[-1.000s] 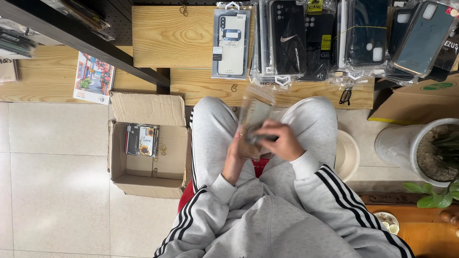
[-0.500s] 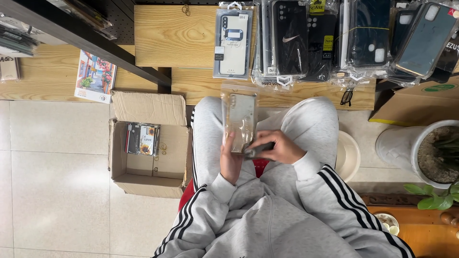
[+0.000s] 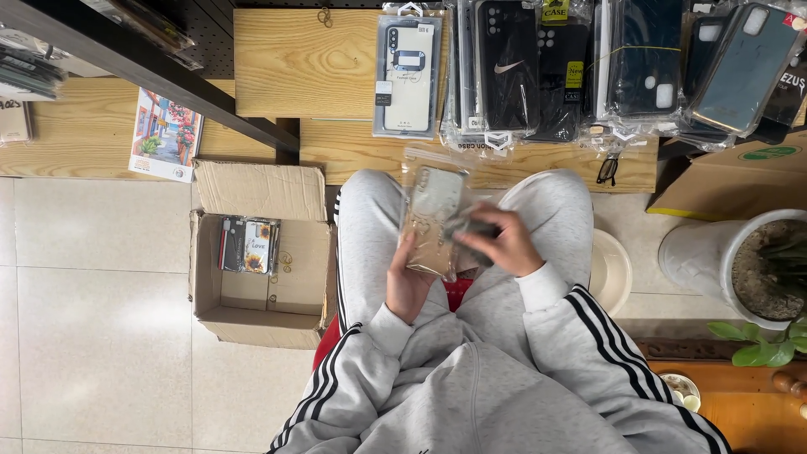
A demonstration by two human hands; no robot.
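Both hands, left (image 3: 409, 282) and right (image 3: 496, 244), around a clear-bagged phone case (image 3: 431, 220), possibly with a dark object.

Clear, glossy plastic-wrapped phone case (image 3: 433, 220) mid-frame looks pale grey-green. Grey hoodie sleeves (image 3: 588, 319) have black-and-white stripes, the brown cardboard box (image 3: 252, 303) holds a sunflower-print case (image 3: 257, 245).

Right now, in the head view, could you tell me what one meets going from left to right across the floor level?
Cardboard box → left hand → clear bagged phone case → right hand → white plant pot.
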